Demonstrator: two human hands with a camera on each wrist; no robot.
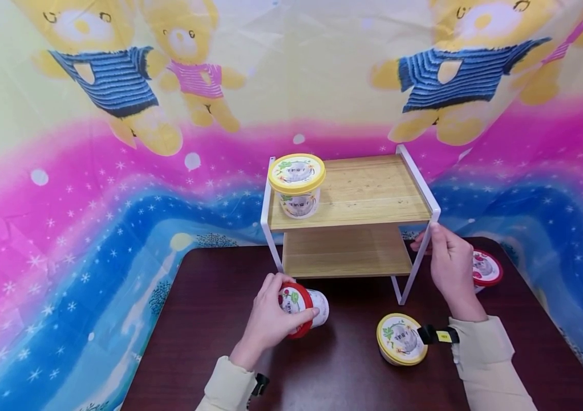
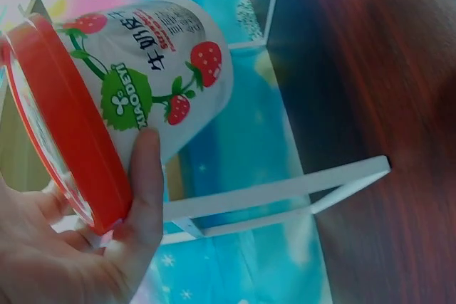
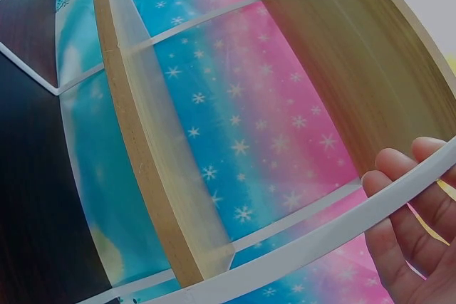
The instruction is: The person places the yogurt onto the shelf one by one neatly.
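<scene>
My left hand [image 1: 264, 317] grips a red-lidded tub [image 1: 320, 309] by its lid, fingers over the top and thumb along the side. Strawberries and a green label show on the tub's white wall in the left wrist view, where it is tipped sideways in front of the rack. At the right of the two-tier wooden rack [image 1: 368, 191], my right hand [image 1: 453, 267] holds the white metal side frame [image 3: 399, 194] near its upper front corner. In the right wrist view its fingers lie behind that bar. The rack's lower board [image 1: 345, 254] bears nothing visible.
A yellow-lidded tub [image 1: 298, 174] stands at the left of the top board. Another yellow-lidded tub [image 1: 401, 339] is on the dark table [image 1: 209, 342], near the right sleeve. Behind my right hand, a second red-lidded tub [image 1: 488, 268] is partly hidden. A bear-print cloth [image 1: 291, 74] hangs behind.
</scene>
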